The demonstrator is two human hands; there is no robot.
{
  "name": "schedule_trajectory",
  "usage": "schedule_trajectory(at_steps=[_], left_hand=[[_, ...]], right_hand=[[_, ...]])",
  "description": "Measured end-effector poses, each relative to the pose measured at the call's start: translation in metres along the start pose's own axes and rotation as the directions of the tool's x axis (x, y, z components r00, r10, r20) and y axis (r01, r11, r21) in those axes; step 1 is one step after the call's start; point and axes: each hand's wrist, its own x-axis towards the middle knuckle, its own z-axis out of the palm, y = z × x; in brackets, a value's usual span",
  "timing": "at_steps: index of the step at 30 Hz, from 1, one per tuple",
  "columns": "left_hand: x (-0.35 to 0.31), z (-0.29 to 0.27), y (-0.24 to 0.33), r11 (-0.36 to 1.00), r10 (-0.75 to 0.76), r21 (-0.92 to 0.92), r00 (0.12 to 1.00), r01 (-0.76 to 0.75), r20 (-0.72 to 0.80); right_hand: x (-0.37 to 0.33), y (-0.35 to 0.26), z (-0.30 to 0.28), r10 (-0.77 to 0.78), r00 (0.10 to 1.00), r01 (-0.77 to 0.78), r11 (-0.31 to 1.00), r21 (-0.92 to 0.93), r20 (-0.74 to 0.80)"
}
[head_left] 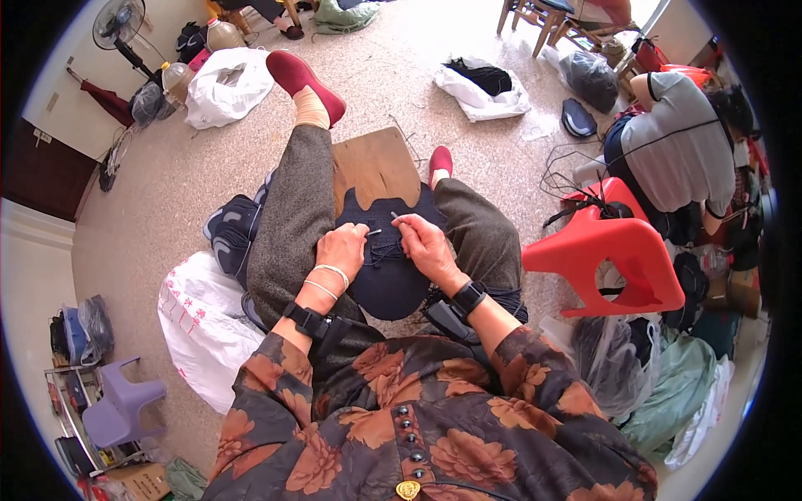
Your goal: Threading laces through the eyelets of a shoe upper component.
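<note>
A dark navy fabric piece (391, 288), rounded at the near end and with laces or cords across its middle, lies between my thighs; it resembles a shoe upper, but I cannot be sure. My left hand (341, 252) is closed above its left side, with a short, thin metallic piece (373, 231) sticking out of the fingers. Opposite it, my right hand (424, 247) pinches a small grey, slim thing (396, 215), its tip pointing up and left. The two hands are a little apart. Beyond the fabric, a wooden board (376, 159) lies between my legs.
A red plastic stool (622, 259) stands at my right, near a bent-over person (681, 138). White sacks (205, 321) and dark shoe-like pieces (234, 238) lie at my left. Farther off are an open white bag (480, 90), a fan (119, 25) and a purple stool (124, 401).
</note>
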Motion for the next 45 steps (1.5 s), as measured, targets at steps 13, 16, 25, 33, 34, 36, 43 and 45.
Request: schedule_trajectory(at_steps=[13,16,25,33,34,36,43,45], left_hand=[[-0.01,-0.004,-0.004,0.993,0.011,0.117,1.0,-0.013,0.018],[-0.01,-0.002,-0.006,0.992,0.035,0.119,0.998,-0.04,0.043],[0.0,-0.006,-0.014,0.987,0.103,0.105,0.983,-0.12,0.15],[0.01,-0.014,-0.006,0.994,-0.089,0.094,0.949,0.063,0.303],[0.008,-0.011,-0.004,0.99,-0.101,0.126,0.954,0.067,0.284],[0.007,-0.01,-0.002,0.987,-0.079,0.16,0.957,0.035,0.279],[0.012,-0.016,-0.012,0.996,-0.07,-0.029,0.921,0.088,0.383],[0.01,-0.012,-0.012,0.998,-0.053,-0.012,0.935,0.061,0.352]], right_hand=[[-0.002,0.012,0.009,-0.387,0.911,0.412,0.823,-0.392,0.144],[-0.001,0.013,0.009,-0.39,0.91,0.414,0.826,-0.383,0.144],[-0.001,0.017,0.008,-0.397,0.894,0.448,0.785,-0.428,0.209],[-0.005,0.015,0.008,-0.441,0.872,0.488,0.739,-0.465,0.215],[-0.005,0.015,0.008,-0.438,0.873,0.485,0.741,-0.464,0.214],[-0.005,0.015,0.008,-0.432,0.877,0.479,0.743,-0.467,0.211],[-0.008,0.01,0.008,-0.414,0.883,0.468,0.753,-0.463,0.221],[-0.008,0.012,0.009,-0.435,0.882,0.466,0.745,-0.478,0.182]])
